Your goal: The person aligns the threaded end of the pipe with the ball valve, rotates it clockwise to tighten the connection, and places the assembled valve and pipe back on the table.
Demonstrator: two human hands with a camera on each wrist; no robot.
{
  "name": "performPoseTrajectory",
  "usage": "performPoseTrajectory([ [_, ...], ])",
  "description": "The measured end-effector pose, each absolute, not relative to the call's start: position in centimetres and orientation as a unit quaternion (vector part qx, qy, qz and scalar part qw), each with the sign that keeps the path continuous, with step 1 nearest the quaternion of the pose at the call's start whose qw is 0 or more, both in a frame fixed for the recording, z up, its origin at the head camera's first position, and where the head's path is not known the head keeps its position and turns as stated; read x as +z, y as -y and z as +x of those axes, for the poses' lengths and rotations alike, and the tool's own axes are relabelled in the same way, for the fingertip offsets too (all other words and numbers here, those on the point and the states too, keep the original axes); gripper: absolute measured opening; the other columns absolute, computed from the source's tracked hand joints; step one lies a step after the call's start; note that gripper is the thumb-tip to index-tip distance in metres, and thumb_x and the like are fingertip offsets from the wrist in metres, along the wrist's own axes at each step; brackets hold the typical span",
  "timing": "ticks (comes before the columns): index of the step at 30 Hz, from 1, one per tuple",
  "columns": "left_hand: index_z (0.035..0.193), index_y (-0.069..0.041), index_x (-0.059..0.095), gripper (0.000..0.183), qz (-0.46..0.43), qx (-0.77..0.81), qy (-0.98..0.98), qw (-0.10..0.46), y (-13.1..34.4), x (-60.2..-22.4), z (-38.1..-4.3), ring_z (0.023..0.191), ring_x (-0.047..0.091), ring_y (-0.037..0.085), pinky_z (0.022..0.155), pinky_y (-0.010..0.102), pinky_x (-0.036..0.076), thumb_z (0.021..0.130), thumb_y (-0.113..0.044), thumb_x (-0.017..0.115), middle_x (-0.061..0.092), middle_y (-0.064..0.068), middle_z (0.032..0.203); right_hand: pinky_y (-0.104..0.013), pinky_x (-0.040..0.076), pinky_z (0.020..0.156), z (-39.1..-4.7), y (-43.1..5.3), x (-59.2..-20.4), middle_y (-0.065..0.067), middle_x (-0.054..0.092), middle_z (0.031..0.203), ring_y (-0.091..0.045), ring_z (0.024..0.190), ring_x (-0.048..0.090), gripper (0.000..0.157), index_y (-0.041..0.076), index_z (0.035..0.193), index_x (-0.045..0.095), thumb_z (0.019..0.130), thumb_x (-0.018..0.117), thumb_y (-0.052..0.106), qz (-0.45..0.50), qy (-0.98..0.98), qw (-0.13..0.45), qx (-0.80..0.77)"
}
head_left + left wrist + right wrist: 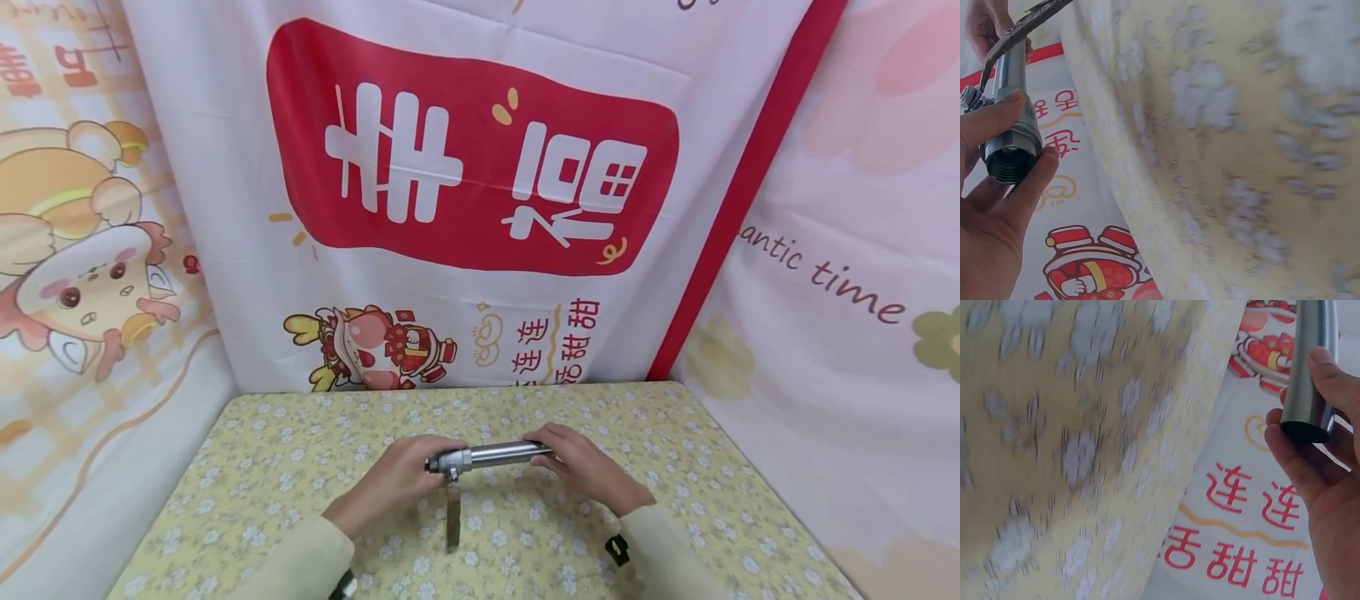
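Observation:
Held level over the table is a ball valve [453, 459] with a shiny metal tube [501, 453] joined to its right side. My left hand [399, 473] grips the valve body, thumb on one side and fingers on the other. In the left wrist view the valve's open threaded end [1011, 164] faces the camera. A flat, worn lever handle [453, 518] points from the valve toward me. At the tube's far end, my right hand [588, 468] pinches it between thumb and fingers. The right wrist view shows that tube end [1305, 430] as a dark round opening.
A yellow flowered cloth [285, 475] covers the table. Behind it hangs a white cloth [225, 167] with a red printed panel [480, 167]. Printed cloths also hang at the left [97, 433] and right [832, 400] sides.

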State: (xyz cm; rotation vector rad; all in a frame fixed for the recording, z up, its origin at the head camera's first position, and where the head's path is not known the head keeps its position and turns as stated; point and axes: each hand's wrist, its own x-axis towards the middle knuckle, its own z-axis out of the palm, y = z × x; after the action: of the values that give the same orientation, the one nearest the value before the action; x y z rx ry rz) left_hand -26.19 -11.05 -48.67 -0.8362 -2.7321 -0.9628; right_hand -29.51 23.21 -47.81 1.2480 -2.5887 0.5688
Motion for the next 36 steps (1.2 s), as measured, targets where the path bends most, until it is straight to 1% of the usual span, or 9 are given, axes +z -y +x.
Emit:
performPoseTrajectory([
  [3, 0.144, -0.028, 0.073, 0.055, -0.285, -0.316, 0.904, 0.053, 10.1, -48.4, -27.5, 0.111, 0.074, 0.011, 0.089, 0.036, 0.061, 0.094, -0.006, 0.083, 0.079, -0.006, 0.132, -0.038, 0.062, 0.088, -30.4, -24.1, -47.8, -0.003, 0.074, 0.113, -0.012, 0.101, 0.07, 0.034, 0.009, 0.132, 0.07, 0.1, 0.078, 0.01, 0.431, 0.875, 0.128, 0.181],
  [7, 0.146, -0.029, 0.072, 0.053, -0.288, -0.314, 0.903, 0.041, 8.8, -48.1, -29.1, 0.115, 0.073, 0.011, 0.093, 0.038, 0.06, 0.097, -0.01, 0.082, 0.077, -0.007, 0.134, -0.041, 0.061, 0.089, -31.4, -25.4, -47.7, -0.003, 0.073, 0.113, -0.014, 0.102, 0.069, 0.031, 0.009, 0.133, 0.068, 0.103, 0.075, 0.012, 0.435, 0.874, 0.147, 0.16],
  [10, 0.147, -0.027, 0.071, 0.054, -0.294, -0.313, 0.902, 0.042, 7.9, -47.9, -30.1, 0.118, 0.073, 0.013, 0.097, 0.04, 0.061, 0.098, -0.01, 0.082, 0.077, -0.007, 0.136, -0.044, 0.06, 0.091, -32.3, -26.3, -47.5, -0.004, 0.072, 0.116, -0.017, 0.105, 0.069, 0.031, 0.008, 0.135, 0.068, 0.105, 0.073, 0.014, 0.427, 0.88, 0.151, 0.147],
  [16, 0.147, -0.026, 0.071, 0.053, -0.296, -0.304, 0.904, 0.049, 6.2, -47.7, -32.3, 0.118, 0.073, 0.015, 0.099, 0.041, 0.06, 0.098, -0.01, 0.082, 0.078, -0.006, 0.134, -0.047, 0.059, 0.093, -34.1, -27.6, -47.0, -0.007, 0.073, 0.116, -0.021, 0.106, 0.069, 0.032, 0.007, 0.134, 0.068, 0.104, 0.074, 0.014, 0.397, 0.898, 0.146, 0.123],
  [22, 0.147, -0.033, 0.071, 0.053, -0.294, -0.296, 0.908, 0.042, 4.9, -47.7, -34.0, 0.115, 0.073, 0.014, 0.1, 0.041, 0.059, 0.099, -0.012, 0.081, 0.079, -0.008, 0.13, -0.051, 0.059, 0.092, -35.5, -28.4, -46.9, -0.011, 0.073, 0.114, -0.023, 0.104, 0.068, 0.031, 0.003, 0.133, 0.069, 0.103, 0.074, 0.011, 0.381, 0.908, 0.131, 0.119],
  [25, 0.146, -0.031, 0.072, 0.052, -0.294, -0.3, 0.907, 0.037, 4.5, -47.7, -34.7, 0.113, 0.073, 0.015, 0.1, 0.042, 0.059, 0.098, -0.011, 0.081, 0.079, -0.007, 0.128, -0.051, 0.058, 0.092, -36.2, -28.6, -47.0, -0.01, 0.072, 0.114, -0.024, 0.104, 0.068, 0.03, 0.004, 0.132, 0.069, 0.103, 0.074, 0.01, 0.379, 0.909, 0.129, 0.117],
  [29, 0.146, -0.026, 0.072, 0.053, -0.291, -0.309, 0.905, 0.029, 4.3, -47.8, -35.2, 0.114, 0.073, 0.018, 0.101, 0.045, 0.059, 0.097, -0.009, 0.082, 0.079, -0.003, 0.129, -0.051, 0.058, 0.094, -36.9, -28.7, -47.3, -0.011, 0.072, 0.116, -0.025, 0.106, 0.069, 0.029, 0.004, 0.131, 0.068, 0.103, 0.074, 0.01, 0.383, 0.907, 0.132, 0.115],
  [32, 0.145, -0.025, 0.073, 0.05, -0.291, -0.305, 0.906, 0.032, 4.5, -47.7, -35.3, 0.117, 0.072, 0.021, 0.103, 0.046, 0.058, 0.099, -0.009, 0.081, 0.078, -0.002, 0.13, -0.052, 0.058, 0.095, -37.3, -28.4, -47.6, -0.013, 0.073, 0.118, -0.027, 0.108, 0.069, 0.029, 0.004, 0.131, 0.068, 0.104, 0.073, 0.01, 0.389, 0.904, 0.128, 0.125],
  [36, 0.145, -0.024, 0.072, 0.048, -0.293, -0.296, 0.909, 0.03, 4.5, -47.7, -36.0, 0.124, 0.071, 0.023, 0.107, 0.048, 0.057, 0.1, -0.01, 0.08, 0.077, -0.001, 0.133, -0.052, 0.057, 0.096, -37.9, -28.3, -47.7, -0.013, 0.073, 0.118, -0.027, 0.108, 0.069, 0.028, 0.006, 0.132, 0.066, 0.105, 0.072, 0.011, 0.382, 0.908, 0.119, 0.121],
])
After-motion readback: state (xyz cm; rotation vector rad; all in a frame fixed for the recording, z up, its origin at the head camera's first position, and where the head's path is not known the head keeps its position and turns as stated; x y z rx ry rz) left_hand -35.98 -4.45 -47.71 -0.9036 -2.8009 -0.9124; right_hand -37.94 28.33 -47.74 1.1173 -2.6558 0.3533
